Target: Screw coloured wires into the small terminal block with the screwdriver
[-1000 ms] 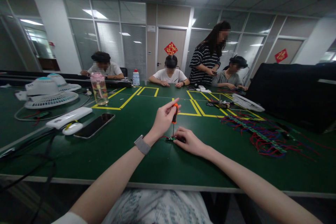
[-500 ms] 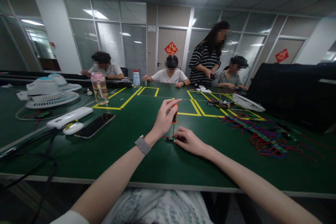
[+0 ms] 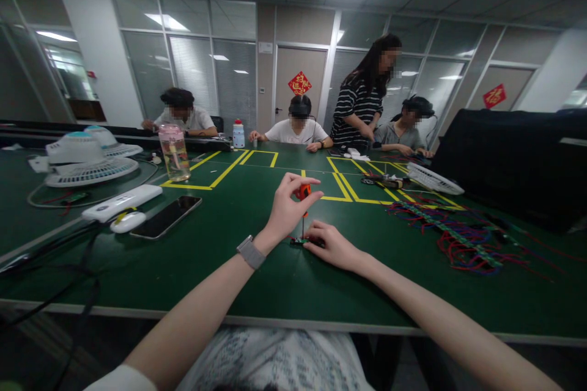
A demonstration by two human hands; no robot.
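Observation:
An orange and black screwdriver (image 3: 306, 191) stands nearly upright on the table, with my left hand (image 3: 290, 203) closed around its handle. My thumb and forefinger reach past the handle on either side. Its thin shaft comes down on a small green circuit board (image 3: 297, 242) that has a red wire at its left end. My right hand (image 3: 331, 245) rests on the table, fingers curled and pinching the board's right end, so part of the board is hidden.
Circuit boards with red and blue wires (image 3: 458, 235) lie to the right, near a black case (image 3: 509, 165). On the left are a phone (image 3: 167, 217), a white mouse (image 3: 128, 222), a power strip (image 3: 123, 203), a drink bottle (image 3: 174, 156) and white fans (image 3: 92, 171). Several people work across the table.
My left thumb has swung out to the right and more of the orange handle shows between thumb and forefinger. The right hand and circuit board have stayed in place.

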